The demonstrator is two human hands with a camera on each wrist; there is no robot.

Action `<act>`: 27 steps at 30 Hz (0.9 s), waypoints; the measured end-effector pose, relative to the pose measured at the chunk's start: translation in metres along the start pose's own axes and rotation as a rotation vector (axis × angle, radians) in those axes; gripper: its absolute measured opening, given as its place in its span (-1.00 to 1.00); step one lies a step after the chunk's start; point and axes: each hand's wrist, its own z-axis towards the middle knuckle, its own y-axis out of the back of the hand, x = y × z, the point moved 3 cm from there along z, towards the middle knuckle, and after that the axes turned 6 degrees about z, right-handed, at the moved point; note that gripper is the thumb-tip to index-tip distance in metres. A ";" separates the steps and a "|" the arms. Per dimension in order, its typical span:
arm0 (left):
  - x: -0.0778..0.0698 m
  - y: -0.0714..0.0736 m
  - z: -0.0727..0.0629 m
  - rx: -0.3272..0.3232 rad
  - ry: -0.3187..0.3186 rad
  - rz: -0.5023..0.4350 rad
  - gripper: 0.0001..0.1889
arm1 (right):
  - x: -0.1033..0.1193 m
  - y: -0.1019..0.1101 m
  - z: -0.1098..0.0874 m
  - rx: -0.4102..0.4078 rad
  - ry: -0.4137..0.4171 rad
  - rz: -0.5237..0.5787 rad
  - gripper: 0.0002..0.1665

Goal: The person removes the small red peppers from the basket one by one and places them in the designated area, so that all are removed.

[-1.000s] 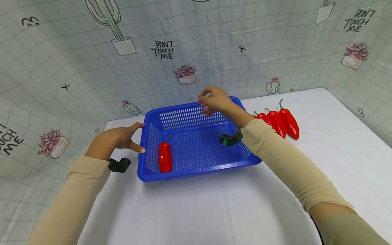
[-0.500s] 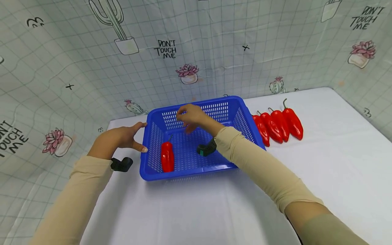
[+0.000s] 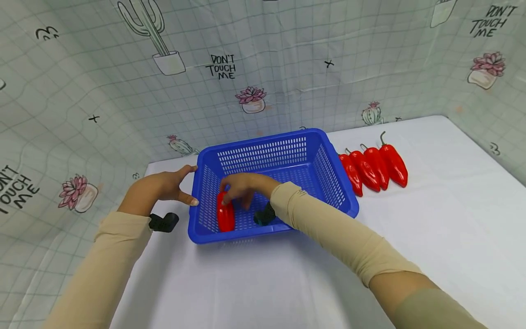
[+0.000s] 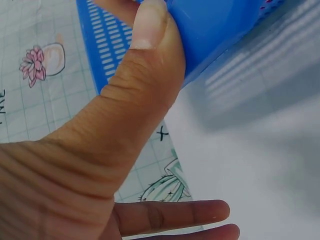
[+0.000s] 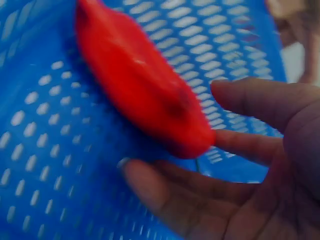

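Note:
A blue plastic basket (image 3: 263,140) with slotted walls sits on the white tabletop. Inside, near its left wall, lies one red pepper (image 3: 226,219). My right hand (image 3: 245,185) reaches down to the pepper's stem end. In the right wrist view, its thumb and fingers (image 5: 240,100) spread either side of the red pepper's end (image 5: 140,80), one fingertip right at it. My left hand (image 3: 162,186) rests on the basket's left rim, thumb and index finger apart. In the left wrist view, the thumb (image 4: 145,65) lies against the blue rim while other fingers stretch out straight.
Several red peppers (image 3: 394,165) lie in a row on the table, just right of the basket. Behind and to the sides hangs a gridded cloth (image 3: 287,82) printed with cacti. A dark wrist camera (image 3: 164,222) sits beneath the left wrist.
My right hand has moved from above the basket's back edge, left and down to the pepper inside. My left hand stays on the rim.

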 end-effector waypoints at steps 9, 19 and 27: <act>0.001 -0.001 0.002 0.001 -0.001 -0.013 0.16 | -0.003 -0.006 0.005 0.002 0.103 0.064 -0.39; 0.001 -0.003 0.003 0.006 -0.010 -0.008 0.16 | 0.000 -0.006 0.005 0.005 0.256 0.190 -0.35; 0.002 -0.003 0.002 -0.004 -0.026 -0.013 0.16 | 0.006 -0.004 0.005 -0.071 0.372 0.202 -0.40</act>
